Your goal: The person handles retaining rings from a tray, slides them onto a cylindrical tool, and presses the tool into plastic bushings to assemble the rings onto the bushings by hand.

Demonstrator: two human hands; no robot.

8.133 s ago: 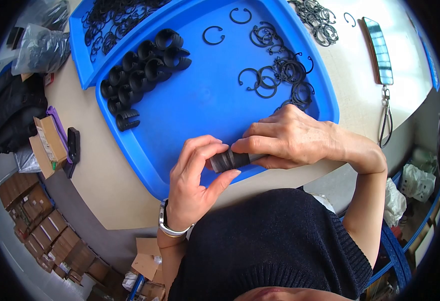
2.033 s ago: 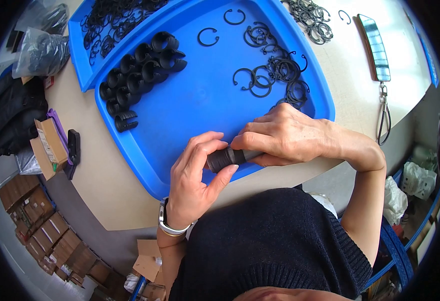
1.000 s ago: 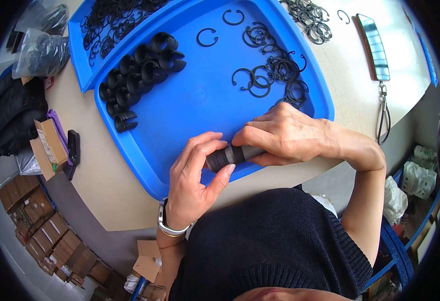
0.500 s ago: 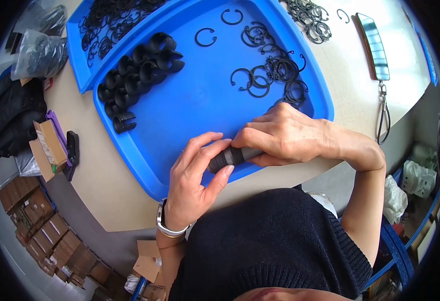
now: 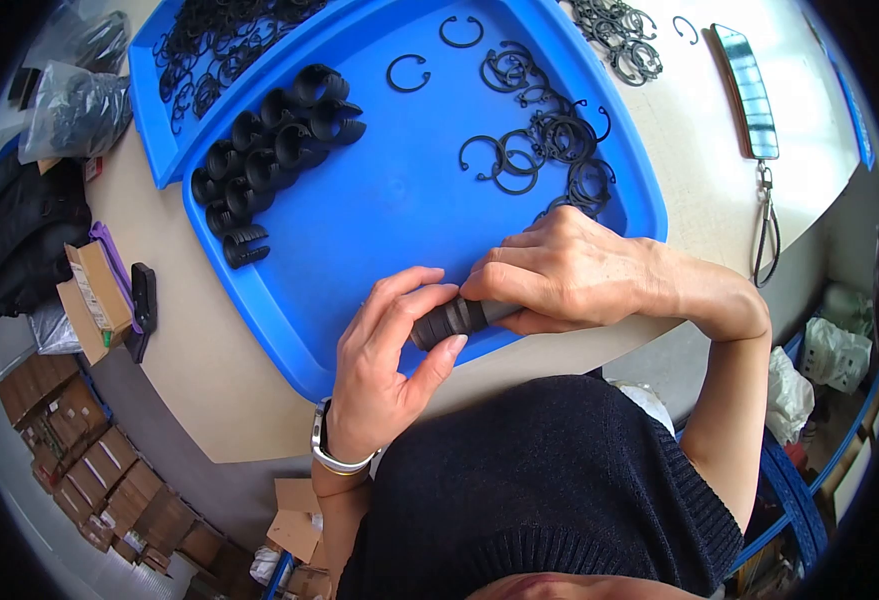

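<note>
My left hand (image 5: 389, 355) curls its thumb and fingers around a short stack of black retaining rings (image 5: 443, 323) over the near edge of the blue tray (image 5: 339, 240). The stack lines up with a dark grey cylindrical rod (image 5: 500, 308), which my right hand (image 5: 564, 270) grips from above. The right palm hides most of the rod. Loose retaining rings (image 5: 519, 160) lie in the tray beyond my right hand. Bundled stacks of black rings (image 5: 249, 195) stand in rows along the tray's left side.
Another blue tray (image 5: 164, 150) full of loose rings adjoins at the upper left. More rings (image 5: 619, 45) lie on the table (image 5: 699, 180), near a phone (image 5: 747, 95) with a strap. An open small carton (image 5: 97, 290) and a black clip-like object (image 5: 143, 310) sit at the left edge.
My left fingers and the ring stack have shifted very slightly left, and more ring edges show between my hands. My right hand has barely moved.
</note>
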